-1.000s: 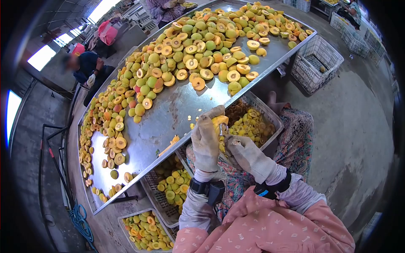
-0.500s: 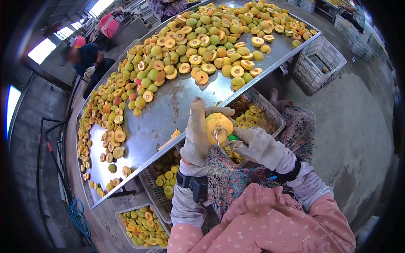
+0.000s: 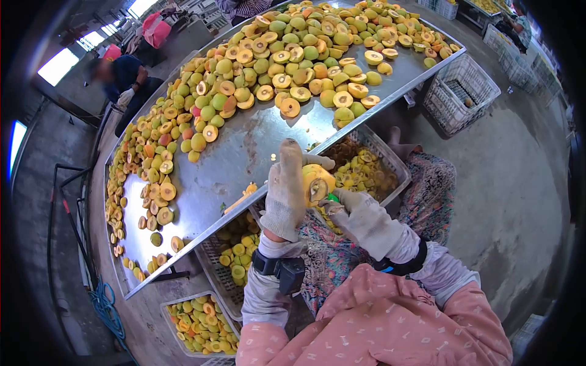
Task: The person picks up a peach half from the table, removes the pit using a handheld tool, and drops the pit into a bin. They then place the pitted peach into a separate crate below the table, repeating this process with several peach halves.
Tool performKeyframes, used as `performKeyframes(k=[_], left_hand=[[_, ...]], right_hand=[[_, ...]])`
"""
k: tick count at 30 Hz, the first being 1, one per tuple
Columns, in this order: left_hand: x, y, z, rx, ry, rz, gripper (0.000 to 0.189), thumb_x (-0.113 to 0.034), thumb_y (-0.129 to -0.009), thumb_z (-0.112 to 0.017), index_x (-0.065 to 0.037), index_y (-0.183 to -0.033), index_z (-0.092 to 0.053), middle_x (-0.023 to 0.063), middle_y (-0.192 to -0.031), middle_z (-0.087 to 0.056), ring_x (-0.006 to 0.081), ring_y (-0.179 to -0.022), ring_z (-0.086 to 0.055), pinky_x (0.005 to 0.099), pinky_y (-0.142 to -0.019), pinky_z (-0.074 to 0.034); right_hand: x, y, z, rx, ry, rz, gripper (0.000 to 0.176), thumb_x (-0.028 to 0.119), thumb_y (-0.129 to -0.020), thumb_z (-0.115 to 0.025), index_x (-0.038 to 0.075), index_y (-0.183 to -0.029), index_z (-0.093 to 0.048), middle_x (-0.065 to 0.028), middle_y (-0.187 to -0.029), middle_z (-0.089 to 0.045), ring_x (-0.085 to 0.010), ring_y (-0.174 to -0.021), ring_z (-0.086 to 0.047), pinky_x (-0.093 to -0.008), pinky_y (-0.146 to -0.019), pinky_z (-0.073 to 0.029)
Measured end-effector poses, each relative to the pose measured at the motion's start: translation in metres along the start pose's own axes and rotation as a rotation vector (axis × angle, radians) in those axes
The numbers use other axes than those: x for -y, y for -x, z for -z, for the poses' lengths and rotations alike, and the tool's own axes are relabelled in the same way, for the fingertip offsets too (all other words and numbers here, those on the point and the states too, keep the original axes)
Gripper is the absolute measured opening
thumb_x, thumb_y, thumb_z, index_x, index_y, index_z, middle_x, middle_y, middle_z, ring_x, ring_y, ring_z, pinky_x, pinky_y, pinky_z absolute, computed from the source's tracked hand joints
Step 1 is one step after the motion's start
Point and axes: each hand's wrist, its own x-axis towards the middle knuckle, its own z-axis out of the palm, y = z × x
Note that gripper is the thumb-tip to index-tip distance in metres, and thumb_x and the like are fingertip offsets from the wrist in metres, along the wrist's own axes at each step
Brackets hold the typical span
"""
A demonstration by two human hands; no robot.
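Observation:
My left hand (image 3: 284,189), in a pale work glove, grips a halved yellow peach (image 3: 317,183) with its cut face turned toward me. My right hand (image 3: 360,216), also gloved, holds a small pitting tool with a green handle (image 3: 331,198) against the fruit's lower edge. Both hands hover above a white plastic crate (image 3: 390,161) holding pitted peach halves, just off the near edge of a long steel table (image 3: 244,158) piled with halved and whole peaches.
Two more crates of peach pieces (image 3: 235,250) (image 3: 198,317) sit under the table at my left. An empty white crate (image 3: 461,91) stands on the concrete floor at right. A person in dark blue (image 3: 125,79) works on the table's far side. A blue hose (image 3: 104,311) lies coiled on the floor.
I lifted the peach up from the crate and turned its cut face toward me. The tool has moved from the fruit's centre to its lower edge.

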Motion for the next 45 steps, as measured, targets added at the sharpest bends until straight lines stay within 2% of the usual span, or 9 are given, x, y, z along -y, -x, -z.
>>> performKeyframes(k=[15, 17, 20, 22, 23, 32, 37, 39, 45], left_hand=[[0.030, 0.008, 0.016, 0.026, 0.005, -0.127, 0.044, -0.037, -0.104, -0.047, 0.001, -0.119, -0.060, 0.0142, -0.105, -0.065, 0.0201, -0.092, -0.058, 0.0361, -0.083, -0.048], [0.036, -0.005, 0.016, -0.185, -0.850, -0.967, 0.055, -0.049, -0.104, -0.041, 0.002, -0.109, -0.062, 0.0104, -0.090, -0.067, 0.0145, -0.078, -0.062, 0.0262, -0.071, -0.050], [0.046, -0.010, 0.016, -0.039, -0.111, -0.055, 0.027, -0.028, -0.094, -0.060, -0.002, -0.099, -0.063, 0.0110, -0.086, -0.067, 0.0258, -0.076, -0.064, 0.0373, -0.065, -0.050], [0.054, -0.025, 0.003, -0.147, -0.430, -0.629, 0.043, -0.044, -0.094, -0.058, -0.002, -0.087, -0.063, 0.0063, -0.070, -0.065, 0.0152, -0.060, -0.060, 0.0302, -0.053, -0.046], [0.038, -0.022, 0.016, 0.070, -0.397, -0.286, 0.038, -0.033, -0.100, -0.047, -0.001, -0.097, -0.067, 0.0126, -0.091, -0.069, 0.0217, -0.086, -0.065, 0.0355, -0.072, -0.050], [0.039, -0.016, -0.069, -0.251, 0.333, -0.313, 0.048, -0.041, -0.099, -0.050, 0.004, -0.114, -0.060, 0.0131, -0.079, -0.066, 0.0223, -0.062, -0.061, 0.0325, -0.059, -0.053], [0.060, -0.026, -0.054, -0.160, 0.405, -0.089, 0.034, -0.031, -0.095, -0.058, 0.001, -0.095, -0.068, 0.0096, -0.076, -0.065, 0.0181, -0.066, -0.060, 0.0294, -0.058, -0.050], [0.062, -0.032, -0.048, -0.163, -0.339, -0.348, 0.035, -0.033, -0.094, -0.060, 0.000, -0.088, -0.069, 0.0099, -0.074, -0.065, 0.0157, -0.063, -0.058, 0.0279, -0.056, -0.050], [0.082, -0.054, -0.044, -0.005, 0.238, -0.112, 0.057, -0.048, -0.101, -0.044, 0.003, -0.123, -0.052, 0.0177, -0.079, -0.067, 0.0228, -0.056, -0.061, 0.0298, -0.053, -0.054]], right_hand=[[-0.014, -0.004, -0.024, -0.060, -0.010, 0.217, 0.034, 0.034, -0.098, -0.054, 0.003, -0.109, -0.062, -0.0244, -0.090, -0.064, -0.0436, -0.087, -0.062, -0.0483, -0.071, -0.049], [0.007, -0.002, -0.008, 0.064, -0.205, -0.070, 0.035, 0.036, -0.099, -0.052, 0.004, -0.104, -0.063, -0.0210, -0.091, -0.064, -0.0407, -0.089, -0.063, -0.0455, -0.073, -0.050], [-0.020, 0.002, -0.023, 0.213, -0.507, -0.053, 0.041, 0.041, -0.101, -0.046, 0.006, -0.108, -0.065, -0.0116, -0.090, -0.065, -0.0227, -0.083, -0.060, -0.0385, -0.075, -0.050], [-0.062, -0.020, -0.071, 0.058, -0.424, 0.075, 0.039, 0.041, -0.102, -0.049, 0.007, -0.112, -0.064, -0.0033, -0.092, -0.065, -0.0154, -0.081, -0.058, -0.0334, -0.075, -0.049], [0.009, 0.004, -0.012, 0.233, -0.664, -0.392, 0.040, 0.043, -0.101, -0.051, 0.007, -0.112, -0.064, -0.0021, -0.090, -0.064, -0.0125, -0.073, -0.055, -0.0279, -0.066, -0.047], [-0.052, -0.035, -0.027, -0.012, -0.595, 0.078, 0.054, 0.057, -0.101, -0.041, 0.007, -0.097, -0.061, -0.0015, -0.068, -0.057, -0.0127, -0.053, -0.053, -0.0277, -0.045, -0.043], [0.103, 0.038, -0.014, -0.686, -1.758, -0.071, 0.026, 0.007, -0.095, -0.062, 0.002, -0.121, -0.058, -0.0076, -0.114, -0.064, -0.0139, -0.112, -0.060, -0.0216, -0.096, -0.050], [0.047, -0.014, -0.044, -0.535, -2.223, -0.092, 0.022, 0.017, -0.102, -0.048, 0.010, -0.085, -0.061, 0.0023, -0.073, -0.058, -0.0104, -0.067, -0.060, -0.0208, -0.061, -0.051], [-0.022, 0.002, -0.002, 0.453, -1.606, -0.444, 0.030, 0.026, -0.103, -0.043, 0.014, -0.077, -0.049, 0.0054, -0.066, -0.042, -0.0085, -0.057, -0.044, -0.0221, -0.051, -0.038]])
